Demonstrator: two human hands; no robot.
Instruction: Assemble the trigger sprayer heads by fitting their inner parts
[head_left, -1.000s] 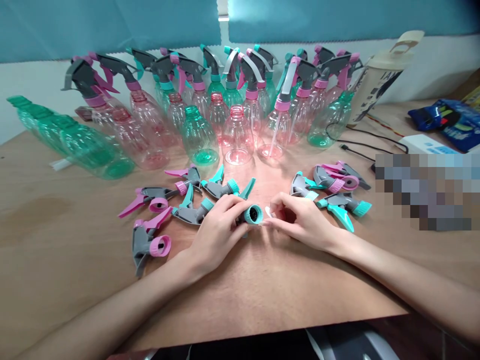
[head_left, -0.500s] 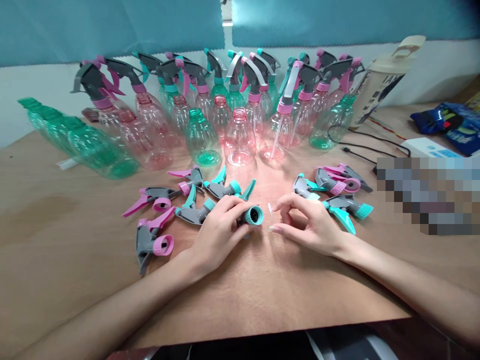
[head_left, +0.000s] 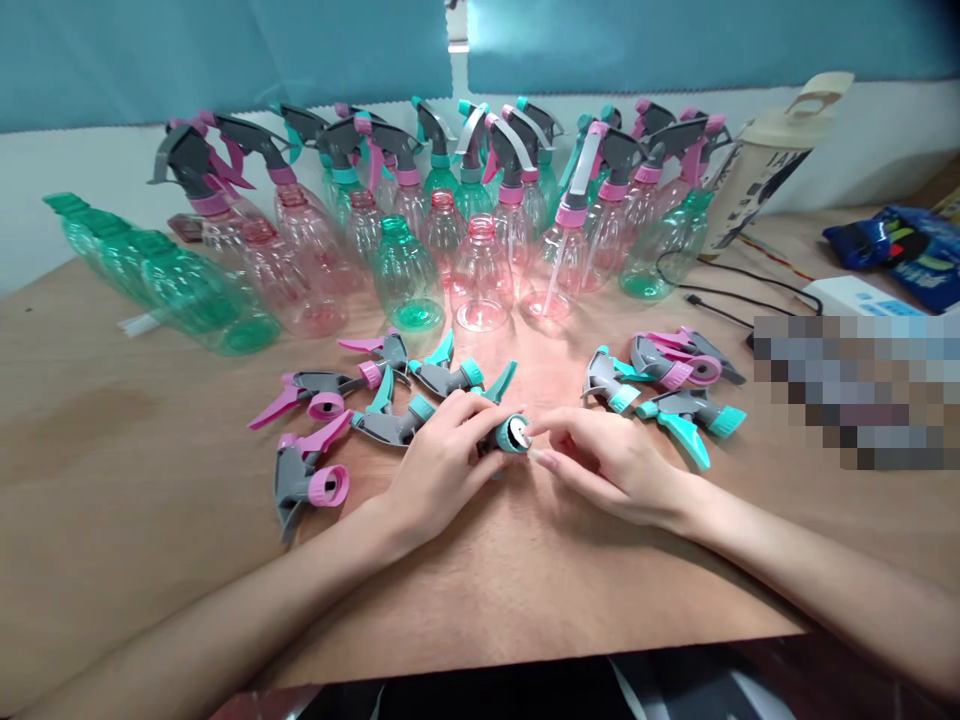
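Left hand (head_left: 442, 455) wrapped around teal-collared trigger sprayer head (head_left: 504, 433), collar opening facing right. Right hand (head_left: 607, 455) curled, fingertips pressing small white disc (head_left: 517, 432) into collar mouth. Sprayer head near table (head_left: 525, 580) centre, just right of loose pile of trigger heads (head_left: 360, 400), in front of clear pink bottle (head_left: 480, 275).

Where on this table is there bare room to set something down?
Bare wood lies left of the pink-capped trigger head, below the lying green bottles, and along the near edge between the forearms. It is crowded around the left hand and right hand, among loose trigger heads, and the standing bottles.
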